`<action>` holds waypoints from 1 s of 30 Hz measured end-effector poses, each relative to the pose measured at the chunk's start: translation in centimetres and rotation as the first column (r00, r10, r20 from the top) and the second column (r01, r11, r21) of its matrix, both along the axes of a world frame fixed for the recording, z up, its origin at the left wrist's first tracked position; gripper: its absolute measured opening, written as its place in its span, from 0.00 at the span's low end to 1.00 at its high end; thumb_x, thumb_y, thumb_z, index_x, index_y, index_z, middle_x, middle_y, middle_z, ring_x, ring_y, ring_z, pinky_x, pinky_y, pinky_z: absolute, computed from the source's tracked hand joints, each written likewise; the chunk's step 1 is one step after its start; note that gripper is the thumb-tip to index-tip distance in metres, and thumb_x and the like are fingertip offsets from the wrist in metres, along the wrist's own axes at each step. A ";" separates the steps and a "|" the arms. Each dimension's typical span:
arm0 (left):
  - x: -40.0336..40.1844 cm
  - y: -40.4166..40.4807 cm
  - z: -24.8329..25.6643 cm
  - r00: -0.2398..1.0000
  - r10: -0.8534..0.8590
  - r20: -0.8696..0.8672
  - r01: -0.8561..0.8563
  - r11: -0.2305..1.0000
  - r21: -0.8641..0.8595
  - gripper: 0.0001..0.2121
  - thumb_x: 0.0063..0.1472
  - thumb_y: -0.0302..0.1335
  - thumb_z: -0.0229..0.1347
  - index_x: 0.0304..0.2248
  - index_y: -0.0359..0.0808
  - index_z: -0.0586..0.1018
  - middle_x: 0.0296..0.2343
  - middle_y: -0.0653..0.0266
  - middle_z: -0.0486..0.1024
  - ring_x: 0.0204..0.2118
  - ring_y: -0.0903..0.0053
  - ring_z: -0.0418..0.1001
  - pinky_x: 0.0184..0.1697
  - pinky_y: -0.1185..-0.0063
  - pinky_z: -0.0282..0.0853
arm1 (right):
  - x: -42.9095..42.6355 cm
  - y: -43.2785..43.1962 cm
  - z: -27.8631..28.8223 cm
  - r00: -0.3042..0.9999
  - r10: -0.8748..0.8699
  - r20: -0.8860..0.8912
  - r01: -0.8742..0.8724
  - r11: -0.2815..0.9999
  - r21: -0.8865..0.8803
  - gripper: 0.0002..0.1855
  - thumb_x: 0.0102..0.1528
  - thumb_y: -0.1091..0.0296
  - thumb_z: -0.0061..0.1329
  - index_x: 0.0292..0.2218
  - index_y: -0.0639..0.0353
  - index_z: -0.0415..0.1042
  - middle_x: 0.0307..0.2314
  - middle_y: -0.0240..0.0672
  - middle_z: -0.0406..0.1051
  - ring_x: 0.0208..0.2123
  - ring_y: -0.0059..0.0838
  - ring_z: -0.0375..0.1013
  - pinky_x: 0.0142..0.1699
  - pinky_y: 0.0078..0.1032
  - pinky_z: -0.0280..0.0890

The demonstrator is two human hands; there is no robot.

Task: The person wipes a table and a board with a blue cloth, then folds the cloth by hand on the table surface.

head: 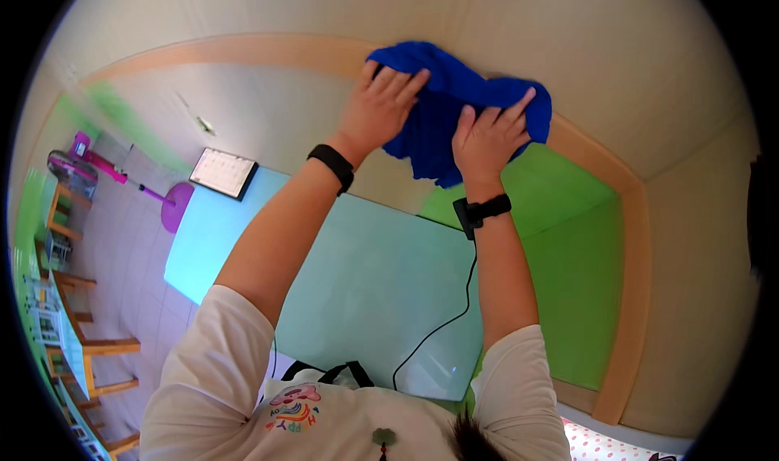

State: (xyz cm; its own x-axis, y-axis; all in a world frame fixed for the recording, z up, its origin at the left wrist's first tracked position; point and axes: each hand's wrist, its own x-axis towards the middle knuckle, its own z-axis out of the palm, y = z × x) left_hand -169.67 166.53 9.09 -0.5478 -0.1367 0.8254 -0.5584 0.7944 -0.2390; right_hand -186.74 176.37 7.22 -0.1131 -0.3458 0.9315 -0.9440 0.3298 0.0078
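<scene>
A bunched blue cloth [450,108] lies against the wall, covering part of a light wooden trim strip [292,48]. My left hand [382,105] holds the cloth's left side to the wall, fingers spread and pointing up. Lower on the cloth's right side, my right hand [492,137] presses it with its fingers apart. Folds of the cloth hang between and below both hands. The strip behind the cloth is hidden.
Below my arms stands a pale blue table [377,278] with a desk calendar [224,173] at its far corner. A black cable [447,322] runs from my right wristband [484,210]. At left are a purple stand fan [176,207] and wooden-legged tables [109,346].
</scene>
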 end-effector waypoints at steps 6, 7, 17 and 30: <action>9.6 -6.6 -0.5 0.992 0.127 0.001 -0.127 0.992 0.022 0.23 0.61 0.34 0.51 0.54 0.31 0.67 0.50 0.54 0.67 0.57 0.60 0.59 0.63 0.61 0.47 | 8.5 -5.8 0.7 0.997 -0.002 -0.080 0.011 0.994 0.110 0.26 0.57 0.47 0.43 0.45 0.61 0.69 0.61 0.50 0.49 0.54 0.49 0.60 0.56 0.52 0.51; 11.2 -7.3 -0.7 0.988 0.152 0.009 -0.152 0.988 0.023 0.24 0.61 0.33 0.51 0.54 0.31 0.66 0.50 0.55 0.67 0.57 0.60 0.59 0.63 0.62 0.47 | 9.7 -6.5 0.6 0.993 0.011 -0.119 0.001 0.995 0.104 0.26 0.58 0.47 0.42 0.47 0.59 0.69 0.61 0.49 0.50 0.55 0.49 0.59 0.57 0.51 0.50; 24.2 -17.8 0.7 0.985 0.169 0.023 -0.168 0.985 -0.044 0.24 0.61 0.33 0.51 0.56 0.38 0.65 0.46 0.65 0.68 0.51 0.69 0.63 0.61 0.67 0.51 | 22.2 -16.3 1.6 0.989 -0.015 -0.149 0.035 0.990 0.134 0.27 0.58 0.47 0.43 0.50 0.58 0.67 0.60 0.50 0.51 0.55 0.46 0.60 0.59 0.48 0.48; 31.8 -25.8 -0.5 0.997 0.083 -0.001 -0.083 0.995 -0.057 0.27 0.56 0.34 0.52 0.52 0.26 0.66 0.52 0.49 0.64 0.58 0.57 0.56 0.63 0.59 0.46 | 33.2 -23.9 2.6 0.977 0.182 -0.110 -0.142 0.944 0.298 0.13 0.55 0.59 0.46 0.40 0.54 0.73 0.62 0.40 0.51 0.49 0.27 0.66 0.57 0.39 0.51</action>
State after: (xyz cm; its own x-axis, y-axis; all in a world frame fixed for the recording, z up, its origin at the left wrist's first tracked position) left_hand -137.86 140.77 8.55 -0.5379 -0.1346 0.8322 -0.6214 0.7304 -0.2835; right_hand -153.49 152.46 9.85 0.0858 -0.6033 0.7929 -0.9680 0.1378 0.2096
